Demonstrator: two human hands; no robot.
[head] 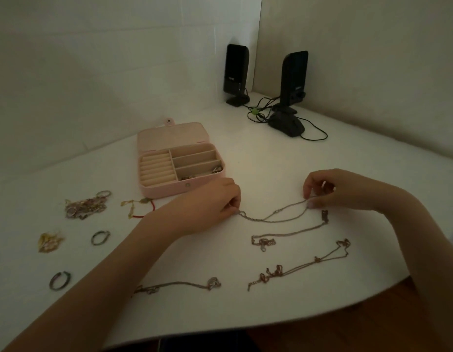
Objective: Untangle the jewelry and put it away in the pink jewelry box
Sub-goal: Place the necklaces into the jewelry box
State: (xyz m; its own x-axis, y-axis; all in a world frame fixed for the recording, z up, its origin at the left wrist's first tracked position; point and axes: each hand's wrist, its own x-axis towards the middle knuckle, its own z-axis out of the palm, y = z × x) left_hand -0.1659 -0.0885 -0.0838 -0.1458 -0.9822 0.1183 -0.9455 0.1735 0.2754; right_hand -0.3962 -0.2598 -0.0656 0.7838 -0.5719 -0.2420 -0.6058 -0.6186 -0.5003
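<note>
From the head camera, two bare arms reach over a white table (258, 158). The left hand (215, 199) has its fingers curled, and the tips pinch one end of a thin silver chain (276, 215). The right hand (332, 190) pinches the other end of the same chain between thumb and fingers. The chain sags between the two hands and lies on the table.

The pink jewelry box (169, 189) sits open just behind the left hand, with its lid laid back. A few small pieces lie in its front right slot.

Nearer to the person, three more chains lie on the table: a short necklace (289, 235) just under the held one, a reddish necklace (304, 268) below that, and another chain (179, 285) near the left arm.

Far to the left there is a tangled pile (85, 205), a red and yellow bracelet (137, 207), a gold piece (48, 242) and two rings (100, 237) (59, 280).

Two black speakers (235, 72) stand in the far corner with a dark mouse (286, 124) and wires.
</note>
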